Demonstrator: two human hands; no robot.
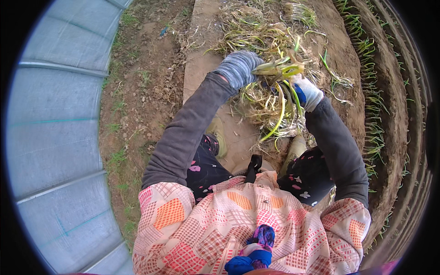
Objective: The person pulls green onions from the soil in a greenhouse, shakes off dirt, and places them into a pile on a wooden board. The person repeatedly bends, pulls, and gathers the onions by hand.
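My left hand (239, 68), in a grey knitted glove, is closed on one side of a bunch of green and yellowed onion-like seedlings (280, 68). My right hand (307, 92), in a white and blue work glove, grips the same bunch from the other side. Long green leaves hang from the bunch towards my knees. Beneath and beyond both hands lies a heap of pulled seedlings (245, 32) with dry leaves and pale roots. The fingertips are partly hidden by the leaves.
A few loose seedlings (338, 79) lie on the soil to the right. Further right run planted rows of green shoots (373, 103). A plastic-sheeted greenhouse wall (58, 92) stands at the left. My boots (217, 135) flank the near end of the heap.
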